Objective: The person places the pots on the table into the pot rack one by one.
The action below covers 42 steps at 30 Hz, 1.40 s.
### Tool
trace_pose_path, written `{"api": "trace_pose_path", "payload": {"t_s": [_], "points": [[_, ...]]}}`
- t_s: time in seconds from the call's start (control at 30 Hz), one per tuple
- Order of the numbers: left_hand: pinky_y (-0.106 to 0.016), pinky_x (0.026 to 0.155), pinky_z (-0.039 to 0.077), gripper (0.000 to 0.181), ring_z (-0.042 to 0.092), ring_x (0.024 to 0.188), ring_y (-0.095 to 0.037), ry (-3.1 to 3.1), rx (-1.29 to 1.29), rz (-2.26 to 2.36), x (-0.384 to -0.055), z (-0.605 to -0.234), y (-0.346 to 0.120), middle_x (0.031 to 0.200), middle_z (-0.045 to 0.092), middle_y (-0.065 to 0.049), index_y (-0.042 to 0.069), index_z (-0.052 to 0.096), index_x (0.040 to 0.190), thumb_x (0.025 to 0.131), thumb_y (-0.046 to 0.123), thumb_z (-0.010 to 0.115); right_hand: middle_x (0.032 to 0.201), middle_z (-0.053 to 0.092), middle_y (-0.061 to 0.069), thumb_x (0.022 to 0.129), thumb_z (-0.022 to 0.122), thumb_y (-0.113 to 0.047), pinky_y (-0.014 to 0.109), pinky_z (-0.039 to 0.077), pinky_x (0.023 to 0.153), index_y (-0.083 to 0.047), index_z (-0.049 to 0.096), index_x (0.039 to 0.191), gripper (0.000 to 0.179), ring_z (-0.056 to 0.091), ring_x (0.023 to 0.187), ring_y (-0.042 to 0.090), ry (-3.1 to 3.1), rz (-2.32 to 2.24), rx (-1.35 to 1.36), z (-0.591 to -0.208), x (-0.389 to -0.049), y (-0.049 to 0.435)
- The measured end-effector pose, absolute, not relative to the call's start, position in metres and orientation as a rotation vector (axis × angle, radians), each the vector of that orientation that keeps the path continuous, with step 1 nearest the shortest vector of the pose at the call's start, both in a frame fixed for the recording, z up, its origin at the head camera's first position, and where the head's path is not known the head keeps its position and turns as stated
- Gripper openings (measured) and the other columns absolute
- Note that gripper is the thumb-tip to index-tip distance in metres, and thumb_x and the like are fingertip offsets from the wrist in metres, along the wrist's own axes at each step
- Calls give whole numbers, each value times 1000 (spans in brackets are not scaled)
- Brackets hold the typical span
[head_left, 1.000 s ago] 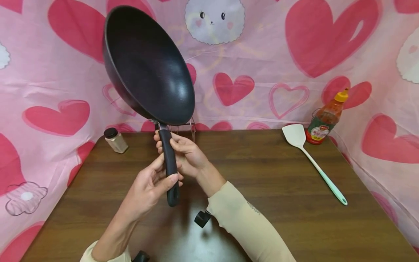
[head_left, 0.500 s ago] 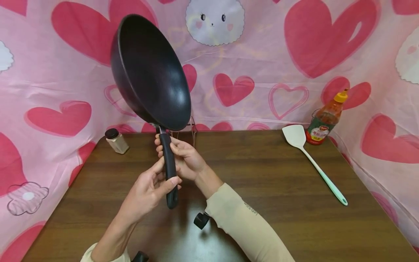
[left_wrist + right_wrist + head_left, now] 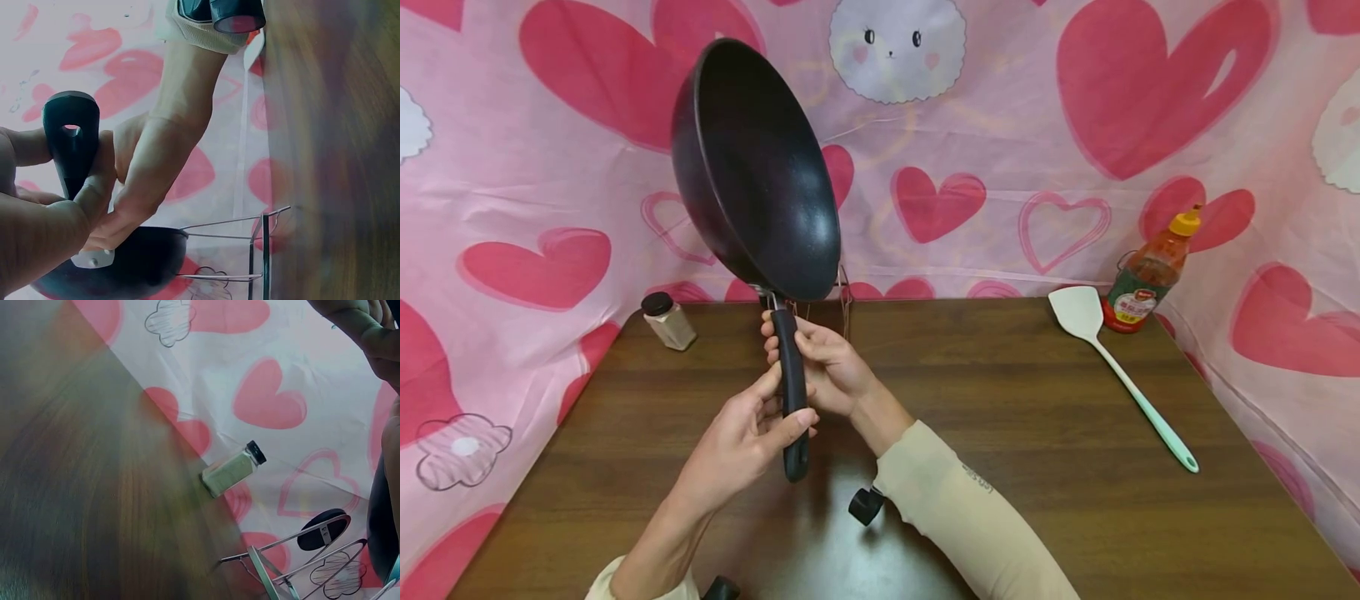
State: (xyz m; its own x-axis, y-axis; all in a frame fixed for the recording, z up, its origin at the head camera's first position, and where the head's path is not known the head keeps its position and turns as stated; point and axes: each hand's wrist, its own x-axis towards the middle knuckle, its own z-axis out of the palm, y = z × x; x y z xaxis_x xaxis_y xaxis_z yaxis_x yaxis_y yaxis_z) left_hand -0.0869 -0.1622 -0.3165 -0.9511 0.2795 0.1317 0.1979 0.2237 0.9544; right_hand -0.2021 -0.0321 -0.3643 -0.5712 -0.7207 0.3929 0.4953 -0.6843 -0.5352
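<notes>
A deep black wok [image 3: 760, 175] is held up above the table, bowl upward and tilted, its inside turned to the right. My right hand [image 3: 835, 367] grips its black handle [image 3: 792, 375] just below the bowl. Lower down, my left hand [image 3: 733, 446] pinches the same handle between thumb and fingers, leaving its end free. In the left wrist view the handle's end with its hanging hole [image 3: 72, 134] points up between my left fingers. Only part of my right hand [image 3: 369, 325] shows in the right wrist view, at the top corner.
A spice jar [image 3: 668, 321] with a black lid stands at the table's back left. Behind the wok is a wire rack [image 3: 269, 572], with a black oval piece [image 3: 324, 530] at it. At the right lie a white spatula [image 3: 1078, 312] with mint handle and, behind it, a sauce bottle [image 3: 1146, 271].
The wok has come slightly down and to the right, and has turned so that its opening looks narrower and more of its outer left side shows. Both hands keep their grip.
</notes>
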Motion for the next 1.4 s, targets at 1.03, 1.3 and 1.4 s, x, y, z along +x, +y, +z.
{"api": "trace_pose_path", "payload": {"t_s": [1.03, 1.3, 1.4], "points": [[-38, 82, 57, 65, 70, 98, -24, 2659, 446, 1680, -88, -336, -143, 117, 65, -17, 11, 42, 152, 95, 3, 71, 115, 65, 13, 103, 33, 9, 31, 53, 96, 11, 51, 130, 33, 67, 99, 20, 906, -2190, -726, -359, -212, -1], [-38, 82, 57, 65, 69, 98, -23, 2698, 449, 1636, -90, -342, -140, 117, 65, -16, 11, 43, 152, 94, 3, 71, 112, 65, 11, 103, 28, 9, 30, 52, 96, 2, 57, 123, 35, 66, 100, 20, 884, -2196, -756, -366, -211, 3], [-37, 80, 57, 60, 69, 95, -21, 2721, 445, 1615, -90, -342, -138, 116, 65, -15, 9, 46, 149, 94, 4, 71, 113, 64, 11, 103, 28, 9, 29, 52, 96, 3, 56, 124, 35, 65, 100, 20, 880, -2196, -765, -368, -212, 4]]}}
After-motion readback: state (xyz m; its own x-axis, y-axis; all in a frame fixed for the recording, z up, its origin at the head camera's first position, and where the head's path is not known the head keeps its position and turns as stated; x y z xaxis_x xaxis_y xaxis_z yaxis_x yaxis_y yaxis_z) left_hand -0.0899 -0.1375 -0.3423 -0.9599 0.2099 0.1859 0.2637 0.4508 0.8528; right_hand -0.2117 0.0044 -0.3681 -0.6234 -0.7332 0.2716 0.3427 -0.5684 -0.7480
